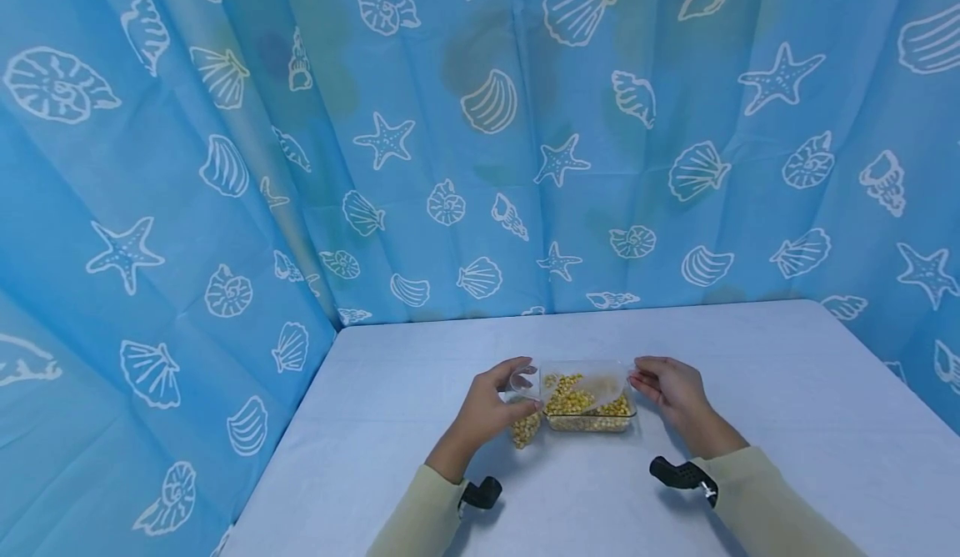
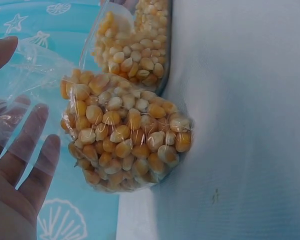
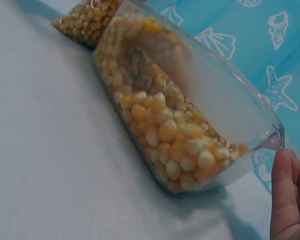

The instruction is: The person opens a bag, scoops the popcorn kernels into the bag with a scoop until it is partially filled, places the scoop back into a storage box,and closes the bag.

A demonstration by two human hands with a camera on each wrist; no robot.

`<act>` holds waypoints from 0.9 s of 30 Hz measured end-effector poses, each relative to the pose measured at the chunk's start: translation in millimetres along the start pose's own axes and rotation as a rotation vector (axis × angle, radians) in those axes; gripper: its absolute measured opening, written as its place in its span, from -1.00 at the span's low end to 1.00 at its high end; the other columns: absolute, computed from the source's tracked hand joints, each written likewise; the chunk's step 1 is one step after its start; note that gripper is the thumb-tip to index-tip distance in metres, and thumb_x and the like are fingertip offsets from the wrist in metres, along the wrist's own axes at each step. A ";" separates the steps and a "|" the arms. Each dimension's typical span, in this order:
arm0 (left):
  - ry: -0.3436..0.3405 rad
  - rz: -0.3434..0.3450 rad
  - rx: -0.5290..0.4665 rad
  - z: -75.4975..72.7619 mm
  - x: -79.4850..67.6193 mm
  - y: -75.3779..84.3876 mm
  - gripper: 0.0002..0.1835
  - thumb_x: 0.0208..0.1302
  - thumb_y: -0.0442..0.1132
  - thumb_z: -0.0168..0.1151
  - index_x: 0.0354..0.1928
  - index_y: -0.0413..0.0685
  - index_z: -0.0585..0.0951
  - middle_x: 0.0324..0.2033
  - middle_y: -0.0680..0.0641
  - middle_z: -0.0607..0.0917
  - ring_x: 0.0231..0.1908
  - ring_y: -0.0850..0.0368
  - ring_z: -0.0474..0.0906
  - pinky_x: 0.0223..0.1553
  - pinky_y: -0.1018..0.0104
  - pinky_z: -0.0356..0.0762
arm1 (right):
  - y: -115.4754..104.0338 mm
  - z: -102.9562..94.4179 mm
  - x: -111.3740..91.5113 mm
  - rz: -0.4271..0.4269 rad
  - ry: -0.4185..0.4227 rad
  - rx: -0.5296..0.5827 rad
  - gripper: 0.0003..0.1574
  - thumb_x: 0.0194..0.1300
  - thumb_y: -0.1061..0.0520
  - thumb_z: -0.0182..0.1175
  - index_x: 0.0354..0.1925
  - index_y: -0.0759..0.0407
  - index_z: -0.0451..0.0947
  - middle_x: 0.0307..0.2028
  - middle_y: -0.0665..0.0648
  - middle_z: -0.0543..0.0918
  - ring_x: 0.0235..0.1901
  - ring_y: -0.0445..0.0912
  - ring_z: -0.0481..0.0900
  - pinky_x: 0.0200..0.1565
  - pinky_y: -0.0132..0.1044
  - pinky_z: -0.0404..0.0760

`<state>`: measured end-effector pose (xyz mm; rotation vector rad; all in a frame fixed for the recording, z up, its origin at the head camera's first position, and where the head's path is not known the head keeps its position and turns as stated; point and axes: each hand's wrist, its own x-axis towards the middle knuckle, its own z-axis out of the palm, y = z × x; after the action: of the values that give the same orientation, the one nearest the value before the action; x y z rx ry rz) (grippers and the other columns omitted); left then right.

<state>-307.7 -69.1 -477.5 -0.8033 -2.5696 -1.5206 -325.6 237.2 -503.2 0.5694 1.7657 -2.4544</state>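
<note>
A clear rectangular container [image 1: 592,425] stands on the table with yellow and whitish corn kernels [image 3: 172,145] in it. The kernels lie in a slope, and bare frosted-looking wall shows along the far side. Against its left end rests a clear plastic bag of corn kernels [image 2: 130,135], bulging and full at the bottom. My left hand [image 1: 487,407] holds the loose upper part of this bag, fingers spread behind the film and the thumb across from them. At the other end, my right hand [image 1: 675,388] pinches the container's upper far right corner between thumb and fingers [image 3: 285,175].
A white cloth covers the table [image 1: 420,365]. Blue curtains [image 1: 480,148] with white shell and starfish prints hang behind it and along both sides. Black wrist devices [image 1: 482,493] sit at both sleeves.
</note>
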 end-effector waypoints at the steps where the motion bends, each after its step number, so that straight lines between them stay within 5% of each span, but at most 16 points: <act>1: 0.000 -0.002 -0.002 0.1 0.1 0.1 -0.33 0.11 -0.11 0.45 0.30 0.14 0.47 0.09 0.00 0.63 -0.04 0.28 0.53 0.13 -0.03 0.41 | 0.8 0.1 0.0 0.006 0.002 0.012 -0.60 0.44 0.17 0.10 0.17 0.27 0.34 -0.18 0.11 0.55 -0.24 -0.16 0.63 -0.06 -0.30 0.61; 13: 0.002 0.030 -0.026 1.1 0.4 -2.7 -0.34 0.12 -0.10 0.45 0.30 0.12 0.47 0.08 -0.03 0.63 -0.06 0.24 0.55 0.10 -0.05 0.43 | 8.5 -0.7 0.3 0.068 0.052 0.207 -0.45 0.45 0.17 0.08 0.33 0.21 0.24 -0.04 0.11 0.49 -0.13 -0.17 0.62 0.01 -0.34 0.56; 27: 0.013 0.050 -0.004 2.3 0.1 -3.4 -0.32 0.10 -0.07 0.47 0.29 0.15 0.47 0.05 0.04 0.65 -0.08 0.26 0.56 0.08 -0.01 0.46 | 2.9 -3.7 -2.2 0.080 0.011 0.440 -0.33 0.44 0.13 0.13 0.40 0.13 0.14 0.03 0.08 0.42 0.16 -0.11 0.45 0.04 -0.35 0.52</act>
<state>-308.9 -68.5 -481.4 -0.8493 -2.5181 -1.5125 -321.8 239.3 -506.2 0.6663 1.1734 -2.7930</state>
